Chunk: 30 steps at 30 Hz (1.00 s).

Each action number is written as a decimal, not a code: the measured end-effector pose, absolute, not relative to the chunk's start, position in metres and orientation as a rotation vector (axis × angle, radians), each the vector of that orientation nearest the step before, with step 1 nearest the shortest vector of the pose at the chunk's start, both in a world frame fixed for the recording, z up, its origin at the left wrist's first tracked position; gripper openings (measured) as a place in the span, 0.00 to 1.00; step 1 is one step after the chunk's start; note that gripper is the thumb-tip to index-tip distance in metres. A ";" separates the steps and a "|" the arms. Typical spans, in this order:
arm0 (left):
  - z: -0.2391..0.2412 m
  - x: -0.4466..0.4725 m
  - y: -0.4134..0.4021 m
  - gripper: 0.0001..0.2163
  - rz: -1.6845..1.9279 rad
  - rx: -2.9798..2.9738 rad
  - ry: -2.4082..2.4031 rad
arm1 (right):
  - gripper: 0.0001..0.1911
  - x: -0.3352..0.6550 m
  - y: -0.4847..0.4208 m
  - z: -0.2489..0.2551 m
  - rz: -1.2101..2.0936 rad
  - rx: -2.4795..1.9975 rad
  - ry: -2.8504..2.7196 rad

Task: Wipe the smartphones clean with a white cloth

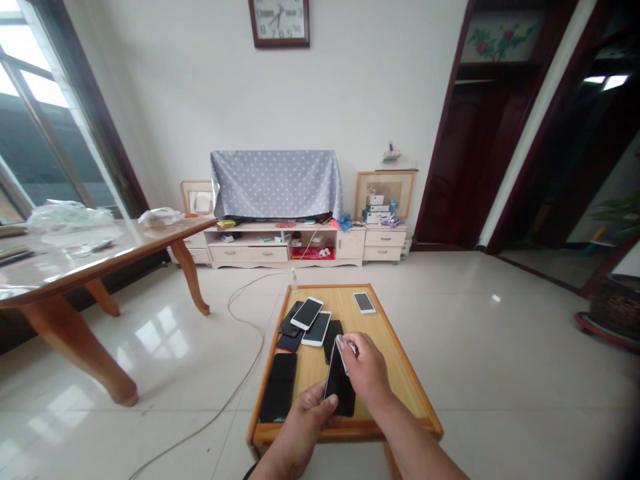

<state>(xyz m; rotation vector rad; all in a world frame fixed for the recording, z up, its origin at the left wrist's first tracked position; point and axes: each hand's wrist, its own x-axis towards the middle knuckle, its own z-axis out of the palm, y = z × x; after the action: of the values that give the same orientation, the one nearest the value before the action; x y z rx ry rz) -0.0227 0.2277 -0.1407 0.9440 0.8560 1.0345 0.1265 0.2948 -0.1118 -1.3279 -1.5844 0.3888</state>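
A pale tiled living room holds a low wooden table (pixel 400 373) strewn with phones. Over its near edge, the left hand (pixel 305 417) grips a black slab smartphone (pixel 340 390) by its lower end, steadying it, while the right hand (pixel 367 370) pinches a small white cloth (pixel 344 347) against its upper end.

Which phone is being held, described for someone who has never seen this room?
Find the small wooden table on the tiled floor. At its near edge, the left hand and right hand hold a black phone. It alone is lifted; the others lie flat.
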 end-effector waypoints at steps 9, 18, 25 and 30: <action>-0.133 -0.035 0.233 0.22 1.149 0.836 0.829 | 0.07 0.116 0.278 -0.112 0.539 -1.200 -1.886; -0.140 -0.038 0.237 0.13 1.232 0.727 0.722 | 0.08 0.104 0.260 -0.118 0.438 -1.204 -1.953; -0.135 -0.047 0.240 0.14 1.263 0.670 0.722 | 0.06 0.114 0.267 -0.113 0.447 -1.283 -1.852; -0.136 -0.045 0.235 0.15 1.216 0.656 0.746 | 0.05 0.123 0.281 -0.107 0.457 -1.311 -1.698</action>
<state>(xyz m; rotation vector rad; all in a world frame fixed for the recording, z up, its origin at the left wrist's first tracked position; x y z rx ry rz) -0.0449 0.2350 -0.1360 0.6564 0.7464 1.2157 0.1234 0.2806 -0.1074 -1.3112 -1.6979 0.4572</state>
